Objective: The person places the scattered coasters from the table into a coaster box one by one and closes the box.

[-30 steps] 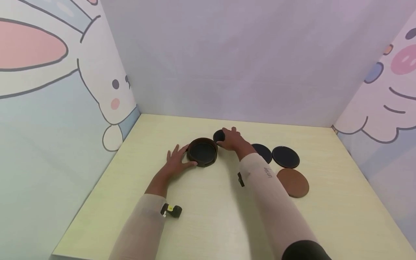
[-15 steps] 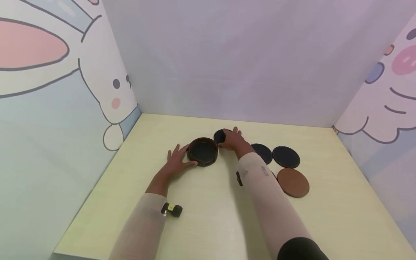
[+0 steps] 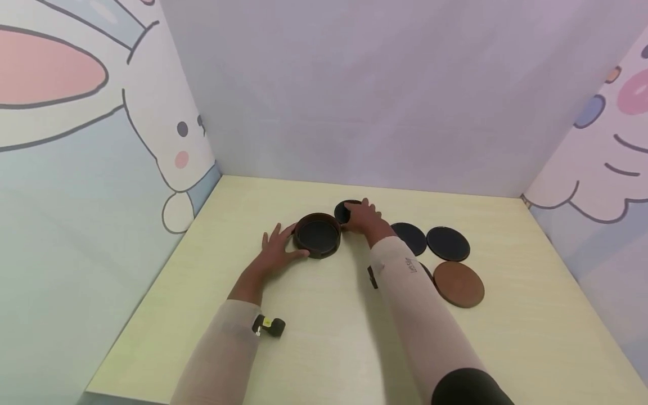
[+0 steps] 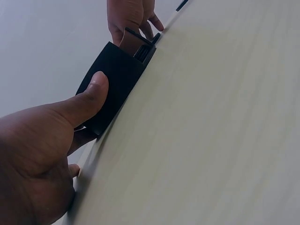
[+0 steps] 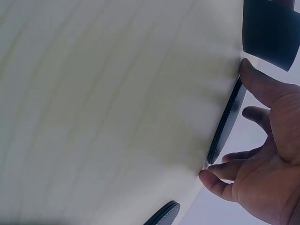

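Observation:
A round dark coaster holder [image 3: 316, 217] with a brown inner wall stands on the table. My left hand [image 3: 273, 253] grips it from the left; in the left wrist view the thumb presses on the outer wall of the holder [image 4: 112, 84]. Directly right of the holder, at its back, a black round coaster [image 3: 341, 214] lies flat. Over that coaster's right part is my right hand [image 3: 362, 218]. Seen from the right wrist, the thumb is at one edge of the coaster [image 5: 227, 123] and the fingers are at the opposite edge.
Black round coasters [image 3: 448, 243] and a brown one [image 3: 459, 284] lie on the pale table [image 3: 324, 315] right of my right forearm. Another black coaster [image 3: 427, 271] is mostly hidden under the sleeve. Patterned walls [image 3: 147, 185] enclose the sides and back.
Both hands stay at the holder and the coaster. The right forearm has shifted slightly left, uncovering the edge of a dark coaster beneath it.

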`<action>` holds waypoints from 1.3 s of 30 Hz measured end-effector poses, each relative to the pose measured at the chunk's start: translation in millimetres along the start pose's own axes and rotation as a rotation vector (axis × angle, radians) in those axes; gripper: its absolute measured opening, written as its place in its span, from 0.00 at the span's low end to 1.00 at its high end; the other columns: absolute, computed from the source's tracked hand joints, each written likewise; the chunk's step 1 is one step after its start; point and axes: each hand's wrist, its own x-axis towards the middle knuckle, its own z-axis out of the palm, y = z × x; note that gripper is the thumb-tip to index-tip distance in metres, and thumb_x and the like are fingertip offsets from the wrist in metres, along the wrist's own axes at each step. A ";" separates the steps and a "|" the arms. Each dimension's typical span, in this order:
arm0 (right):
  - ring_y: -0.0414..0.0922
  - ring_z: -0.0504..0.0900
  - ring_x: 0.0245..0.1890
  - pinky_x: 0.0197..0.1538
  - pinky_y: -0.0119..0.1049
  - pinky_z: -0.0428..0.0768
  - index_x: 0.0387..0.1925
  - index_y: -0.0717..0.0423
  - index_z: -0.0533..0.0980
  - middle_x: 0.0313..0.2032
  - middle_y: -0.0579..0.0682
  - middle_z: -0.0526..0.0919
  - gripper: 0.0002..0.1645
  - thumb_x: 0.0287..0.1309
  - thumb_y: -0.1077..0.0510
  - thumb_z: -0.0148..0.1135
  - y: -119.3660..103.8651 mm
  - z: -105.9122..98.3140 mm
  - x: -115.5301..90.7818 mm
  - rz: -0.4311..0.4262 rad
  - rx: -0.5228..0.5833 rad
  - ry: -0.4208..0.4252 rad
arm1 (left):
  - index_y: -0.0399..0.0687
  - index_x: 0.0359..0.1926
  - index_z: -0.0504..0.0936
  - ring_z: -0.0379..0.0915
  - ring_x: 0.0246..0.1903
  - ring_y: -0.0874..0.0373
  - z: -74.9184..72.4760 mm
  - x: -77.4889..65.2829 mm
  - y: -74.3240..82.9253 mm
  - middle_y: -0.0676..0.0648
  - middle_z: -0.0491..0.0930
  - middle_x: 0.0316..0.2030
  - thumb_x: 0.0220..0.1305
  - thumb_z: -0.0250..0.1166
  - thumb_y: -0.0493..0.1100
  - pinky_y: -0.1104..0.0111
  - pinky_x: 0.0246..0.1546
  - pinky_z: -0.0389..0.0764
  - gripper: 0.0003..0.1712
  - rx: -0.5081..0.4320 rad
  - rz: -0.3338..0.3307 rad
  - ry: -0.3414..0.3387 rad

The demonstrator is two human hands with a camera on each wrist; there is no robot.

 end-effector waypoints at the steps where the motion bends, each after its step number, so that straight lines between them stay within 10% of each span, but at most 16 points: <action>1: 0.72 0.59 0.80 0.79 0.71 0.65 0.87 0.44 0.59 0.82 0.73 0.53 0.50 0.72 0.39 0.70 -0.1 -0.6 -0.2 0.001 -0.007 -0.004 | 0.64 0.88 0.55 0.22 0.90 0.38 -0.2 0.1 -0.3 0.42 0.49 0.89 0.69 0.74 0.66 0.33 0.85 0.21 0.56 -0.002 -0.001 0.001; 12: 0.72 0.50 0.86 0.83 0.73 0.58 0.87 0.41 0.58 0.88 0.67 0.45 0.50 0.73 0.39 0.68 0.8 -2.3 3.1 -0.028 -0.050 -0.029 | 0.65 0.88 0.55 0.20 0.89 0.38 -0.5 -1.0 0.3 0.42 0.47 0.90 0.69 0.73 0.67 0.33 0.85 0.22 0.56 -0.006 -0.016 0.001; 39: 0.66 0.63 0.71 0.71 0.65 0.75 0.83 0.47 0.67 0.71 0.69 0.69 0.46 0.71 0.37 0.67 4.5 2.5 6.8 -0.048 -0.075 0.051 | 0.61 0.88 0.55 0.23 0.90 0.37 -1.9 -1.8 5.0 0.42 0.49 0.89 0.70 0.73 0.65 0.34 0.86 0.22 0.55 0.009 -0.021 -0.002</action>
